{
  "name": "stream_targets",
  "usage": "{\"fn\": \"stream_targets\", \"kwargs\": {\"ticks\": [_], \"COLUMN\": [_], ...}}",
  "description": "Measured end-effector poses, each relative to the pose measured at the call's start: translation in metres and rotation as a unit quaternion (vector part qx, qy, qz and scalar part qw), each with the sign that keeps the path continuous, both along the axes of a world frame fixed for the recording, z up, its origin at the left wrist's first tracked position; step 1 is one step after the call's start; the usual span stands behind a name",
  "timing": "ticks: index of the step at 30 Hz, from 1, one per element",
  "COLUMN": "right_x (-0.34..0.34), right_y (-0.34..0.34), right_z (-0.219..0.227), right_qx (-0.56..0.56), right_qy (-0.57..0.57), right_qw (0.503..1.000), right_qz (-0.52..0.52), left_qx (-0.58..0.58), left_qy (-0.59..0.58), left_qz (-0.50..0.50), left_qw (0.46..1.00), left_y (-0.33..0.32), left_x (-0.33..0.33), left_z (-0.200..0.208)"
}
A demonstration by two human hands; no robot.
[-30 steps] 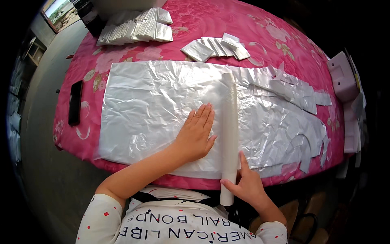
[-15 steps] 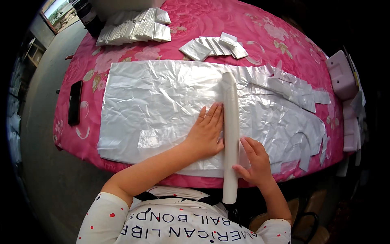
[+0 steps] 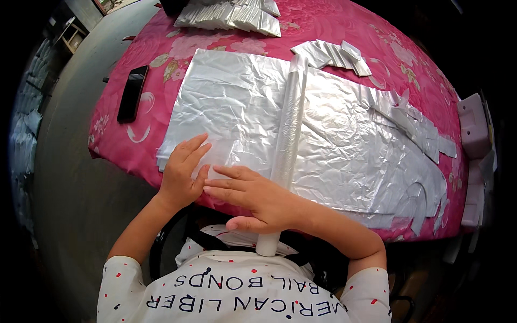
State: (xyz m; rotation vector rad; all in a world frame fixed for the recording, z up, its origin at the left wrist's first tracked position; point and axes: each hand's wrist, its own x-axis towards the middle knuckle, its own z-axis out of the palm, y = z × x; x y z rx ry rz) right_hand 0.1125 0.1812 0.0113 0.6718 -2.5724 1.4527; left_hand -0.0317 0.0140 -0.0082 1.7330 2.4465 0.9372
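Observation:
A stack of thin, shiny translucent plastic sheets (image 3: 231,91) lies spread over the table. Across it rests a long white tube wrapped in clear film (image 3: 288,124), its lower end sticking out past the table's near edge. My left hand (image 3: 184,173) is at the sheets' near left part, fingers spread, beside a small pale rectangular piece (image 3: 223,152) lying on the top sheet. My right hand (image 3: 258,198) reaches left over the tube's lower part with fingers stretched out, fingertips next to my left thumb. Neither hand visibly grips anything.
A pink flowered cloth (image 3: 161,91) covers the table. A black phone (image 3: 132,94) lies at left. Folded plastic packets (image 3: 231,16) are piled at the far side, with a smaller group (image 3: 336,56) further right. Pink containers (image 3: 474,126) stand beyond the right edge.
My left hand has left the tube and moved left and nearer. My right hand has crossed leftward over the tube. The tube now leans, its far end tilted right. The view has shifted left.

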Motion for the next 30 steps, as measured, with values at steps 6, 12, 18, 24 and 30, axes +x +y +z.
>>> {"fn": "stream_targets", "kwargs": {"ticks": [6,12,18,24,30], "right_x": [-0.028,-0.034,-0.051,-0.049,-0.030], "right_y": [0.017,0.034,0.016,0.019,0.029], "right_z": [0.020,-0.006,-0.014,-0.019,-0.025], "right_qx": [-0.016,0.243,0.320,0.317,0.283], "right_qy": [0.093,0.052,0.063,0.060,0.052], "right_qw": [0.990,0.958,0.938,0.938,0.947], "right_qz": [-0.106,-0.142,-0.118,-0.125,-0.143], "left_qx": [-0.020,0.063,0.070,0.007,-0.017], "left_qy": [0.009,0.005,0.061,0.035,-0.037], "left_qz": [0.060,0.092,0.133,0.130,0.083], "left_qw": [0.998,0.994,0.987,0.991,0.996], "left_y": [-0.083,-0.103,-0.077,-0.063,-0.063], "left_x": [-0.002,-0.009,-0.034,-0.043,-0.042], "left_z": [-0.006,-0.008,-0.003,-0.011,-0.006]}}
